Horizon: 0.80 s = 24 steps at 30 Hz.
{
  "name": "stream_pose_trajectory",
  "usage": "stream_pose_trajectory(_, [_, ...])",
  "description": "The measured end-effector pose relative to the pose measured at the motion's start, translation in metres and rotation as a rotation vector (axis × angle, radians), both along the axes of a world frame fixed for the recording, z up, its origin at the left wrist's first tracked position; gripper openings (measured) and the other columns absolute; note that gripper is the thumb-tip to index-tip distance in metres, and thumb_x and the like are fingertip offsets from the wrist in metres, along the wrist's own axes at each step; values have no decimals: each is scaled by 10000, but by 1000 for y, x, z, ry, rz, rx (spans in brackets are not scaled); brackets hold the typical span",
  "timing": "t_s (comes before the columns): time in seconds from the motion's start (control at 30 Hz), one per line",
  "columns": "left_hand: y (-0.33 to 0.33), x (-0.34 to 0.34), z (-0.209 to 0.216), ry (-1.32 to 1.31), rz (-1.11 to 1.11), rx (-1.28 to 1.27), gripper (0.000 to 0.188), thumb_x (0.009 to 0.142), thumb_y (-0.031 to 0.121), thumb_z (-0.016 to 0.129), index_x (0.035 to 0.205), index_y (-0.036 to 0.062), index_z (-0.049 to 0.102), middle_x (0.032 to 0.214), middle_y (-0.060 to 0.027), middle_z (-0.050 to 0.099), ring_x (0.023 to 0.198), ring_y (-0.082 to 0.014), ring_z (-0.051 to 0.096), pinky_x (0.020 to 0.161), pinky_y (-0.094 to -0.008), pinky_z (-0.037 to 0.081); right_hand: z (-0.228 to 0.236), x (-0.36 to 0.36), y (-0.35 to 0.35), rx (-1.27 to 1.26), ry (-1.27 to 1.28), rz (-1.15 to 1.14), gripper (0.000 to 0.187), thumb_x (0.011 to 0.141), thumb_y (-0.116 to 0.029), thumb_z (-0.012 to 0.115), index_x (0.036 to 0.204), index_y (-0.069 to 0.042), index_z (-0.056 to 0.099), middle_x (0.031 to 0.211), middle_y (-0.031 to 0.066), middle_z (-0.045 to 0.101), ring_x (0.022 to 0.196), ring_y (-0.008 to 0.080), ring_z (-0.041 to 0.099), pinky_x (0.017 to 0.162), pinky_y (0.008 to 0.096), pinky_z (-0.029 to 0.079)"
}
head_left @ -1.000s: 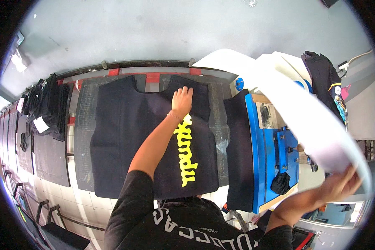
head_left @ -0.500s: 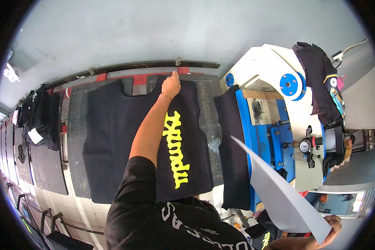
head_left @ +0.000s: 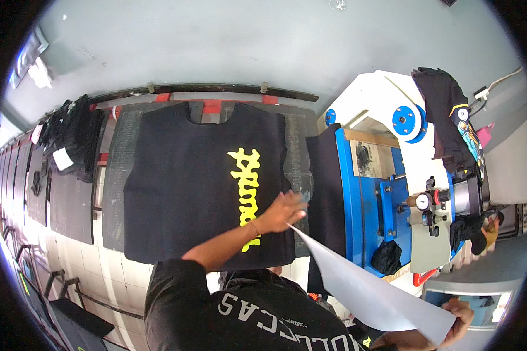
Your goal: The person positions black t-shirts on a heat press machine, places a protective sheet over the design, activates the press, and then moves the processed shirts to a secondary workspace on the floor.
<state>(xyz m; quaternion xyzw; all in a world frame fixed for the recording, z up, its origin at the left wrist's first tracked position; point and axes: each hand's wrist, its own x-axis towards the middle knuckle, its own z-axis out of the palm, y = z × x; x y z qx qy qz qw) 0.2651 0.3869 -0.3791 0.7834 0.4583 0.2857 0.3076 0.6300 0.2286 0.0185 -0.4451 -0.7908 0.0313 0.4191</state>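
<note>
In the head view, the right hand point(head_left: 458, 320), at the lower right, grips a large white sheet point(head_left: 375, 284) by its outer end, with the fingers curled around the edge. The sheet hangs bent in the air in front of the person, its long side sloping up to a pointed corner just under the left hand point(head_left: 282, 212). The left hand is blurred, and I cannot tell whether its fingers pinch that corner or only pass beside it. Its wrist, with a thin bracelet point(head_left: 256, 228), is over the lower part of the yellow lettering point(head_left: 247, 181) on a black shirt point(head_left: 178, 175). That shirt lies flat on a dark grey board point(head_left: 116, 210), neck hole toward the wall point(head_left: 216, 41), the lettering running down its right half. Right of the board, a black panel point(head_left: 325, 193) lies along the side of a blue and white machine point(head_left: 352, 205), which carries a round gauge point(head_left: 423, 202). A small black cloth point(head_left: 386, 258) rests on its blue part, and a black garment with a bird print point(head_left: 442, 111) hangs over the white frame. Far left, dark clothes point(head_left: 70, 131) lie piled on another board point(head_left: 70, 207), a white slip point(head_left: 63, 158) on them.
</note>
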Motion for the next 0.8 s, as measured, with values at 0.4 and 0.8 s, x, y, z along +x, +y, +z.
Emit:
stream_pose_trajectory(0.4, [-213,57,109,-1419,467,-264,1424,480,1018,265,1522,51,184,1554,-194,246,1421,-329,279,1145,-503,267,-23,23,53,-163,552,-62,170,989,-177,545,1018,-10,553,917,37,591,849,78,510,786,222,398])
stream_pose_trajectory(0.8, [-414,86,125,-1075,1182,-348,344,916,211,646,1111,-70,620,993,-115,686,879,-184,661,817,-322,530,-94,149,68,-290,508,96,229,994,-181,506,1137,-9,555,858,50,608,629,63,467,565,198,356])
